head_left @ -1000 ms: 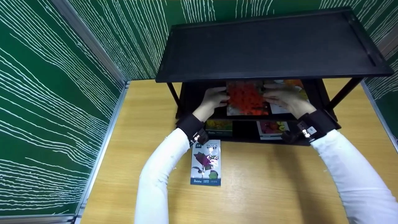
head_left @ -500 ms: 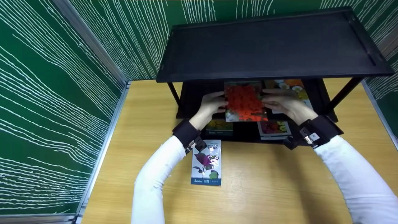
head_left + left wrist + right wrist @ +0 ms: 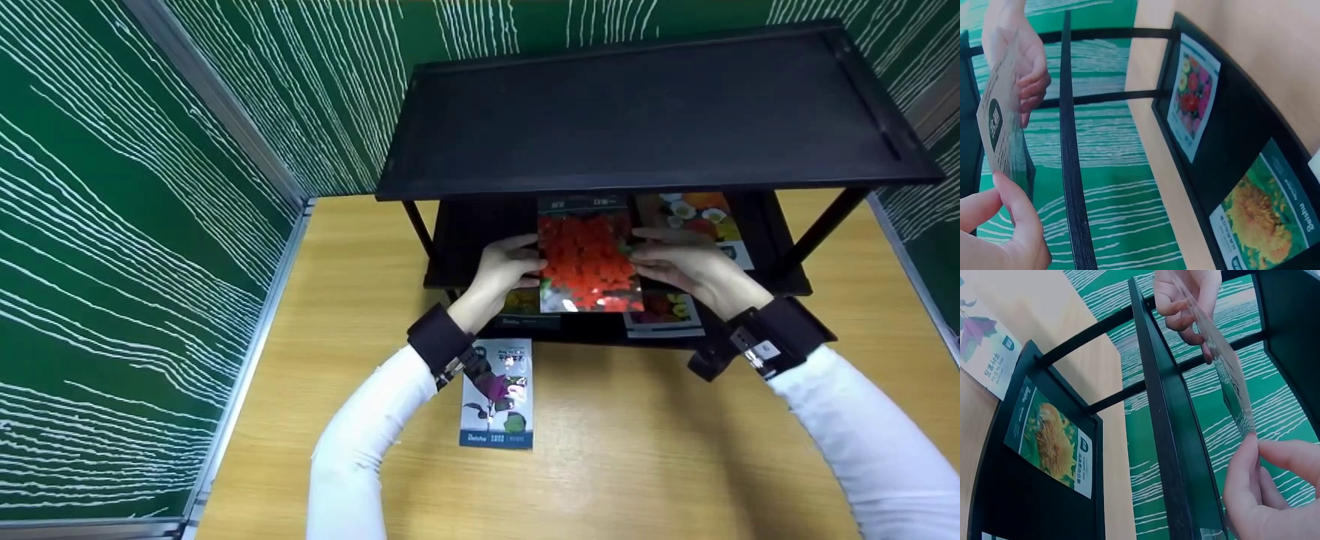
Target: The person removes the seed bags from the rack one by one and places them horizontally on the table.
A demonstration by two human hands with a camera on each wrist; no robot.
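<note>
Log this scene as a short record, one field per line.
Held: red-flower packet, above the middle shelf
Left hand: pinches the packet's left edge
Right hand: pinches its right edge
Rack: black, three tiers
Middle shelf, right side: packet with white and orange flowers
Bottom shelf: yellow-flower packet left, pink-and-red-flower packet right
Tabletop: purple-flower packet, before the rack

Bench, pale wood-grain top: one black tiered rack and, in front of its left part, one purple-flower packet, lying flat. Rack, middle shelf: one packet of white, orange and yellow blooms, toward the right end. Rack, lower shelf: one yellow-flower packet at left, one red-and-pink-flower packet at right
</note>
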